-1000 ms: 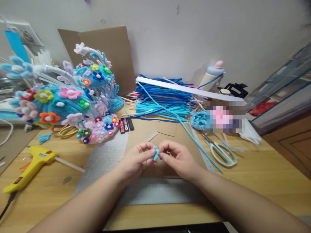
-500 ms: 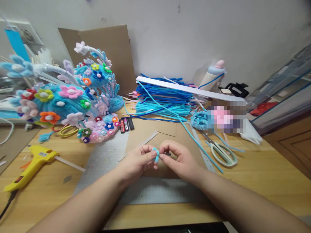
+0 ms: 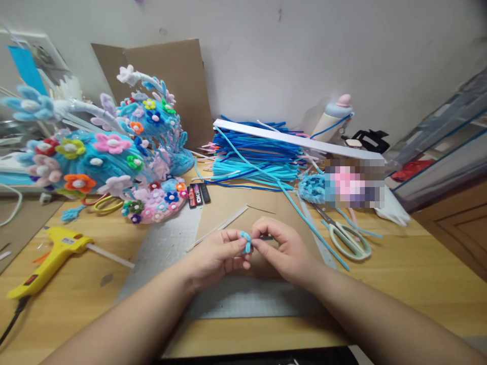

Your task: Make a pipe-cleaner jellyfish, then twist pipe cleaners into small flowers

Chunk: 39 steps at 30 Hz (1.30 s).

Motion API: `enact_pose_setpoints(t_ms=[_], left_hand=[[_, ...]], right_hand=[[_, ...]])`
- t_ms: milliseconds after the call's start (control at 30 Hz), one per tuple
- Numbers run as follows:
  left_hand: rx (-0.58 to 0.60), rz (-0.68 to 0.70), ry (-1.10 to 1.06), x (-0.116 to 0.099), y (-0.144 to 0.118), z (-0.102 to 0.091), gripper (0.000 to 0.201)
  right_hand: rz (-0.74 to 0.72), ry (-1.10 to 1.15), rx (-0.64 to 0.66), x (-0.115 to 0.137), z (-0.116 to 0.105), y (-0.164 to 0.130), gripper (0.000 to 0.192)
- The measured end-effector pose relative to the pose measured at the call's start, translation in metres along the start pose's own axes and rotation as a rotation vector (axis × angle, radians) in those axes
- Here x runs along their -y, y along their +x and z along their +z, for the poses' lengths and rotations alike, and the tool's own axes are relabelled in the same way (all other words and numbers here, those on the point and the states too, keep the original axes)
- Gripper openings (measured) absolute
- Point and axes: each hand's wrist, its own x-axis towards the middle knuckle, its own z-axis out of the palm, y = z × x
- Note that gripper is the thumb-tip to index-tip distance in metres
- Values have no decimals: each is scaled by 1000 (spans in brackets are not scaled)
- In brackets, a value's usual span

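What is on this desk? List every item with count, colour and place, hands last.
pipe-cleaner piece: one, light blue, pinched between both hands
pipe-cleaner pile: one, blue shades, back centre
flower-covered pieces: several, blue with multicoloured flowers, back left
glue gun: one, yellow, left
scissors: one, pale green, right
cutting mat: one, grey, centre
cardboard sheet: one, brown, on mat
white strip: one, atop pile
bottle: one, cream, back right
left hand: pinching
right hand: pinching

wooden table bears glue gun, scissors, cardboard sheet.
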Motion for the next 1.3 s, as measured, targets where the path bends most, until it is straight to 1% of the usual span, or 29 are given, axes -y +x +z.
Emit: enact_pose_setpoints(t_ms=[100,367,433,567,667,833,967,1033,1133,1200,1300], left_hand=[[25,-22,-11,-1,0,-2,19],[24,-36,-24,0,-1,-2,19],[5,-13,1,-1,0,-2,20],[-61,87,95,0,2,-3,23],[-99,123,170,1,2,-4,26],[-78,144,172,1,0,-2,26],[-81,164,196,0,0,-2,28],[-71,166,220,1,0,-3,28],[-57,163,260,1,1,-6,26],[-69,163,285,1,2,-8,26],[-86,150,312,1,3,-10,26]], right_hand=[[-27,-15,0,0,-1,0,7],[0,39,26,-1,-3,2,6],[40,67,54,-1,-4,2,5],[187,190,121,2,-3,3,8],[229,276,135,7,-2,3,10],[229,301,123,11,-3,1,12],[361,322,154,8,-7,1,18],[394,297,152,8,-8,1,19],[364,182,113,9,-7,3,15],[354,117,105,8,-7,4,13],[350,90,113,4,-5,5,13]])
